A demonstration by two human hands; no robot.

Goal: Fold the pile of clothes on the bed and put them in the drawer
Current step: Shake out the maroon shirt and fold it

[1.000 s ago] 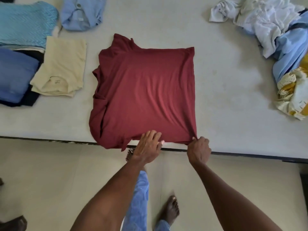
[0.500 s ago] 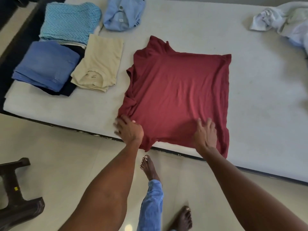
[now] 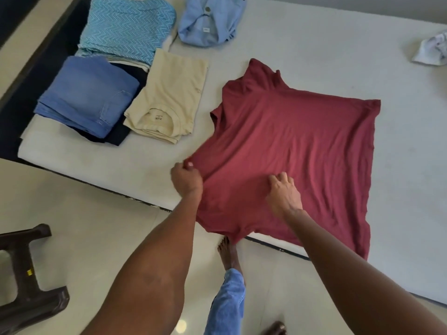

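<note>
A dark red T-shirt (image 3: pixel 302 146) lies spread on the white bed (image 3: pixel 314 56), its lower hem hanging over the near edge. My left hand (image 3: pixel 186 177) pinches the shirt's left edge, fingers curled round a bunched bit of cloth. My right hand (image 3: pixel 284 193) rests on the middle of the shirt near its lower part, fingers bent and pressing into the cloth. Folded clothes sit at the left: a cream T-shirt (image 3: pixel 169 97), blue jeans (image 3: pixel 89 95) and a turquoise zigzag garment (image 3: pixel 128 25). No drawer is in view.
A light blue shirt (image 3: pixel 210 20) lies crumpled at the top of the bed. Part of the unfolded pile (image 3: pixel 433 49) shows at the far right. A dark plastic stool (image 3: pixel 26 276) stands on the tiled floor at the left. My feet are by the bed edge.
The view has swung left. My left hand moved up the shirt's left edge and now pinches it. My right hand shifted inward onto the shirt's middle.
</note>
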